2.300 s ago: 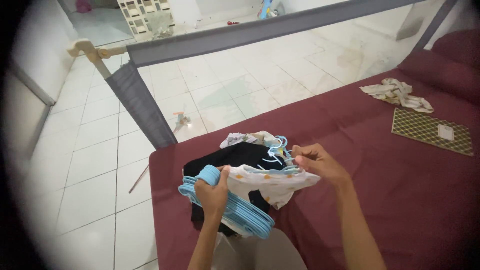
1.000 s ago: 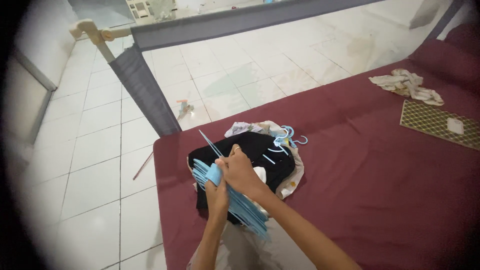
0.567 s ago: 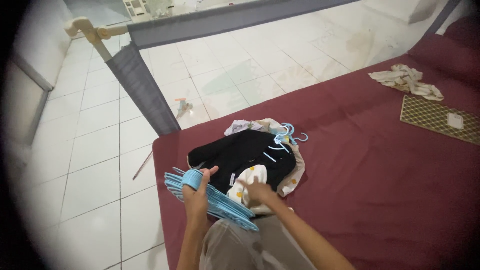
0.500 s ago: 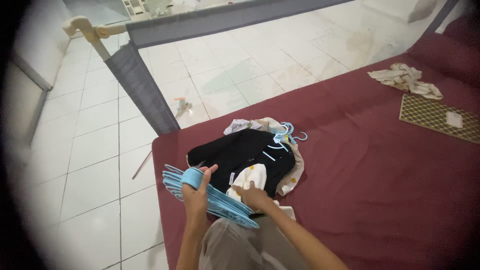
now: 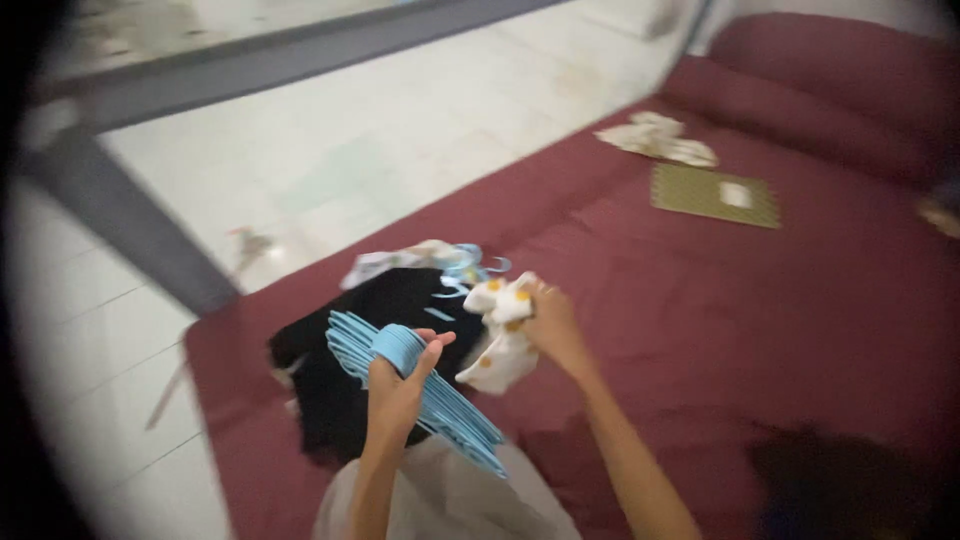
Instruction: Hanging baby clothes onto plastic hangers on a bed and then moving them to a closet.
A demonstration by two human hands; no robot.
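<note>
Grey fabric bed rail [image 5: 130, 235] slants across the far left, over the white tiled floor [image 5: 330, 150]. Next comes the black garment [image 5: 340, 350], lying crumpled on the near-left corner of the dark red bedspread [image 5: 760, 330]. Above it the left hand [image 5: 395, 385] is closed in a fist around a thick stack of light blue plastic hangers [image 5: 420, 385], thumb raised against the bundle. The stack's long axis runs from upper left down to lower right, its lower end reaching toward the person's lap and its upper end over the black garment. Just to the right, well within reach, the right hand [image 5: 553, 325] pinches a small white cloth with orange spots [image 5: 500, 335]; the cloth is lifted off the bed and hangs down and leftward from the fingers, toward the hangers, its length roughly vertical. The right hand is the nearer of the two to it. More blue hangers [image 5: 470, 268] lie on the pile behind. Farther right rest a crumpled pale cloth [image 5: 657, 138] and a flat patterned green booklet [image 5: 715, 195].
</note>
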